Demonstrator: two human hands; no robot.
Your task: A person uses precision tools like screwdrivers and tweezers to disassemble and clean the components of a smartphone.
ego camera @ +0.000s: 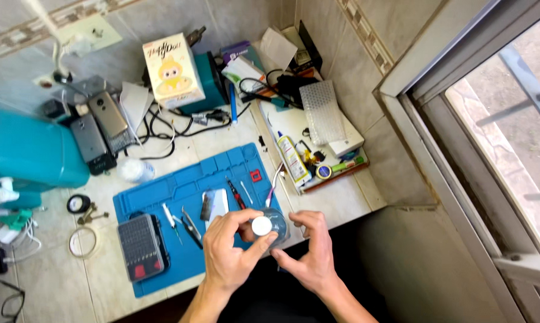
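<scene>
Both hands hold a small clear bottle (273, 226) above the near right corner of the blue work mat (186, 191): the left hand (231, 251) pinches its white cap (261, 225), the right hand (309, 251) steadies the body with fingertips. A slipping grip could spill liquid onto the tweezers (189, 227) and screwdriver case (140, 247) lying just left.

Both hands, left (231, 251) and right (309, 254), meet with fingers curled inward.
</scene>
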